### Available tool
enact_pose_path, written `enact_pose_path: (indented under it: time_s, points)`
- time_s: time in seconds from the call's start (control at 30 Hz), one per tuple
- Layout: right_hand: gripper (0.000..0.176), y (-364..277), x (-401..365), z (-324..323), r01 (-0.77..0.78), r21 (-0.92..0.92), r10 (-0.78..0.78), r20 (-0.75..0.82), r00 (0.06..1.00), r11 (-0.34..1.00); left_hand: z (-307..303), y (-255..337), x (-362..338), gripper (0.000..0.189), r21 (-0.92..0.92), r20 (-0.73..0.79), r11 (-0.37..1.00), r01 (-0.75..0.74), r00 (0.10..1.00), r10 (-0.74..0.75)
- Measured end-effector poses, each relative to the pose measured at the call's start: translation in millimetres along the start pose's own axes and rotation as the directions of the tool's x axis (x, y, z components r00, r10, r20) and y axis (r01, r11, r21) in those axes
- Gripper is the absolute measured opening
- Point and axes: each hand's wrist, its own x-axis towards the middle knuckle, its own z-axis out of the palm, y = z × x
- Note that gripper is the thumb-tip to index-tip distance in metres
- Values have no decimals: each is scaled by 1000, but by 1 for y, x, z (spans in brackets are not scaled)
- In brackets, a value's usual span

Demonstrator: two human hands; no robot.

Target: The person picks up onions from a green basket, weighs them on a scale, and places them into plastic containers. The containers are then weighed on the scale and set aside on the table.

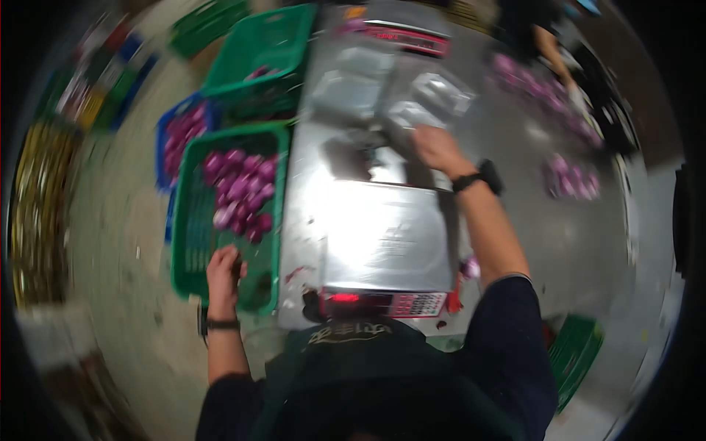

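My left hand [223,278] rests in the near end of a green crate [190,242] that holds several purple round items [243,192], fingers curled over something dark I cannot make out. My right hand [436,149] reaches forward over the steel table [309,191], past the weighing scale [386,246], and touches clear plastic trays [426,103] stacked there. The frame is blurred, so the grip of either hand is unclear. A black watch sits on my right wrist.
A second scale [404,37] stands at the table's far end. Another green crate [261,51] and a blue crate [176,136] of purple items lie to the left. Purple items [570,176] lie on the floor at right, near another person [544,37].
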Motion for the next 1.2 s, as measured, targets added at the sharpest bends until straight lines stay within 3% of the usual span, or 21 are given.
enact_pose_path:
  time_s: [0.03,0.1,0.13,0.27,0.33,0.37,0.43,0.53,0.6,0.63,0.7,0.73,0.8,0.83,0.9,1.07,1.2]
  points:
    - [30,-3,0,0,62,-25,-63,-51,997,998,-22,-3,10,23,4,-48,1000,21,999,-21]
    - [35,-15,1,4,-187,-46,184,-67,981,981,-58,-8,29,18,-22,-97,999,37,994,-39]
    - [34,-16,2,6,-239,-112,234,-55,971,965,-70,-8,37,18,-40,-134,999,36,990,-41]
    - [27,-23,12,3,-281,-66,273,-106,956,957,-102,-17,84,16,-9,-172,993,114,978,-114]
    - [31,-28,14,0,-394,114,406,-105,908,912,-101,-18,113,16,39,-160,985,168,974,-160]
    - [31,-27,16,-1,-393,104,403,-104,909,913,-97,-17,127,16,64,-149,977,201,970,-190]
    - [34,-26,21,-1,-549,273,580,-43,813,790,-84,-19,161,16,125,-110,970,210,974,-197]
    - [36,-44,26,-7,-622,297,674,-116,730,725,-60,-35,223,22,246,-11,944,220,974,-225]
    - [39,-91,16,-20,-488,-80,428,-375,822,869,-34,-54,271,32,470,56,879,-83,996,64]
    - [41,-112,3,-27,-505,51,498,-282,820,862,-21,-62,290,32,464,66,883,-73,997,48]
    - [41,-132,-49,-26,-518,236,546,-70,835,822,8,-76,324,41,610,148,748,-261,965,216]
    - [40,-172,-61,-34,-512,100,514,9,858,853,21,-81,340,49,719,148,628,-297,949,280]
    - [38,-215,-92,-34,-527,13,520,147,841,849,53,-74,354,65,867,193,390,-310,930,312]
    - [37,-225,-110,-29,-506,39,491,192,850,861,64,-74,362,65,863,202,396,-313,934,296]
    - [39,-251,-118,-25,-491,23,471,242,848,871,84,-78,375,82,937,258,154,-314,918,300]
    - [51,-291,-86,-38,-555,96,509,296,808,826,104,-88,406,92,973,196,88,-214,965,176]
    - [49,-297,-87,-41,-605,267,566,215,796,750,84,-89,411,94,930,248,233,-286,952,178]
